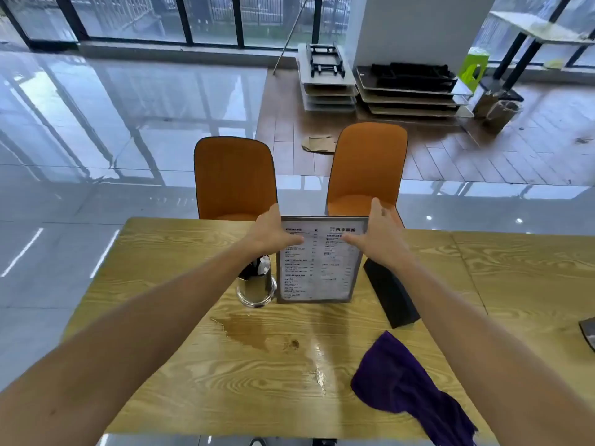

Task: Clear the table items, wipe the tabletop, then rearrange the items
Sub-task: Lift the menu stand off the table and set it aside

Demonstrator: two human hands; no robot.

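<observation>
An upright framed menu stand stands on the wooden table near its far edge. My left hand grips its top left corner, thumb across the front. My right hand grips the top right corner the same way. A shiny metal holder with dark utensils sits just left of the menu, partly hidden by my left forearm. A black box lies to the menu's right. A purple cloth lies crumpled at the near right edge. A brown spill and wet streaks mark the tabletop.
Two orange chairs stand behind the table's far edge. A second table adjoins on the right, with a dark object at the frame edge. Stacked tabletops lie on the floor far back.
</observation>
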